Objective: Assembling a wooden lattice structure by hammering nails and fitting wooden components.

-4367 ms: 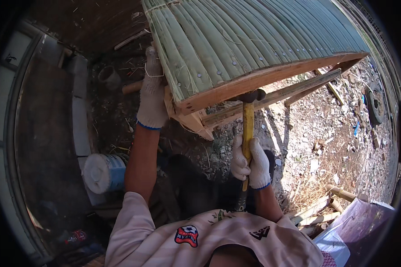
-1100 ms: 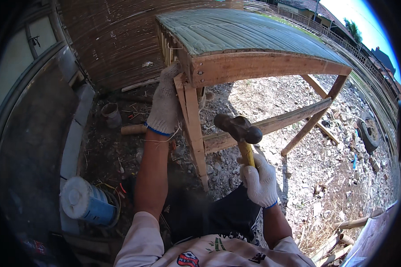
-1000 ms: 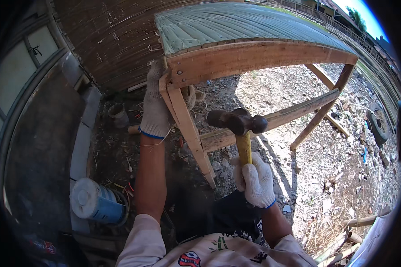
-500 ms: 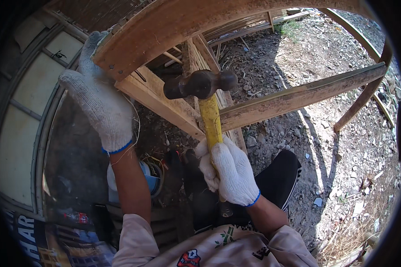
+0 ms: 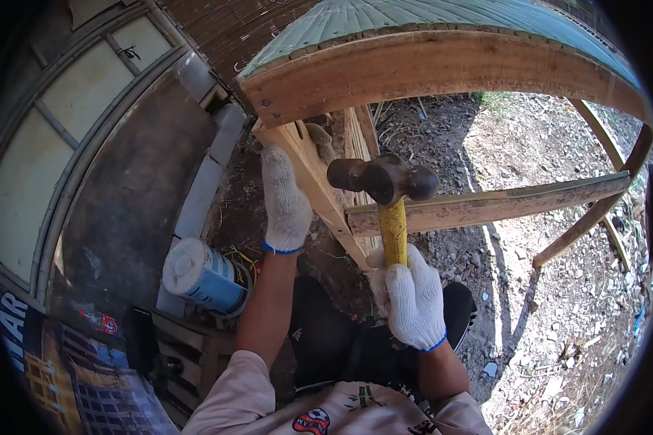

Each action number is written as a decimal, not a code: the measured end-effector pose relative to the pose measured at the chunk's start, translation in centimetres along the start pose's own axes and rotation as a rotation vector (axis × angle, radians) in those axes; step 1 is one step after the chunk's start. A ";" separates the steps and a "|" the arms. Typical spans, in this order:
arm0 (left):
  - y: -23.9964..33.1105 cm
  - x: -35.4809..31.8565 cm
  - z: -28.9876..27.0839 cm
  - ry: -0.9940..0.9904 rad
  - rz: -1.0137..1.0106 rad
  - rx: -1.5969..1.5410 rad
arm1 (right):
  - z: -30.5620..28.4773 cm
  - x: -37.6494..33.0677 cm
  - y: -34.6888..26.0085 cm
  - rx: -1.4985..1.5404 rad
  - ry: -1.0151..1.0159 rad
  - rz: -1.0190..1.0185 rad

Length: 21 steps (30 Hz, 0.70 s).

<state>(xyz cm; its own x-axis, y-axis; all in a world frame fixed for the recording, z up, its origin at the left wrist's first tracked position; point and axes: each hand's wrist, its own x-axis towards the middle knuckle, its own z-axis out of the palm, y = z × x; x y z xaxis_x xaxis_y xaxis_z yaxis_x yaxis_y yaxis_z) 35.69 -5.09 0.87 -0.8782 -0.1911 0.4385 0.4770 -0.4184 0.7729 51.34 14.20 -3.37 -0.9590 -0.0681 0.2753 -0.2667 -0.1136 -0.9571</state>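
Note:
In my right hand [image 5: 416, 301], in a white knit glove with a blue cuff, is a ball-peen hammer [image 5: 393, 232]. Its dark metal head points up and its yellow handle runs down into my closed fingers. My left hand [image 5: 286, 199], gloved the same way, is wrapped around the pale wooden leg [image 5: 313, 185] of a table frame, just below the top; some glove fingers show on the leg's far side. Above it runs the brown apron board [image 5: 428, 69], with two dark nail or bolt heads near its left end. A lower crossbar [image 5: 486, 206] joins the leg behind the hammer.
Green slats [image 5: 384, 18] cover the table top. A white and blue bucket [image 5: 203, 275] stands left of my left forearm. Beyond it are grey blocks [image 5: 196, 192] and a panelled wall [image 5: 33, 185]. Stony ground [image 5: 530, 319] lies to the right, under another leg [image 5: 584, 228].
My left hand has come down from the upper corner of the frame, where its fingers were extended, onto the leg. The hammer stays in my right hand. The view has shifted, showing the green top.

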 end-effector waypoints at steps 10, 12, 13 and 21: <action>2.4 5.1 2.8 -0.449 -0.307 -0.114 | -0.9 1.6 -6.7 -0.132 0.234 -0.184; 2.4 8.0 2.8 -0.922 -0.426 -0.282 | -0.5 1.7 -8.5 -0.209 0.264 -0.191; 2.2 8.1 4.2 -0.679 -0.453 -0.317 | -0.3 1.3 -9.5 -0.327 0.300 -0.222; 1.4 9.0 7.1 -0.525 -0.528 -0.591 | 4.4 0.9 -17.6 -1.377 0.267 -0.423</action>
<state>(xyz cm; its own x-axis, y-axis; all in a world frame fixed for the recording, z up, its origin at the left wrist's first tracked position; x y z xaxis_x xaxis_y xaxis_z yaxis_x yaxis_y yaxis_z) 28.76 -1.08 9.16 -0.7782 0.5148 0.3597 -0.1987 -0.7452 0.6366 55.58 11.76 14.11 -0.7353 -0.0719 0.6739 -0.2590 0.9487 -0.1814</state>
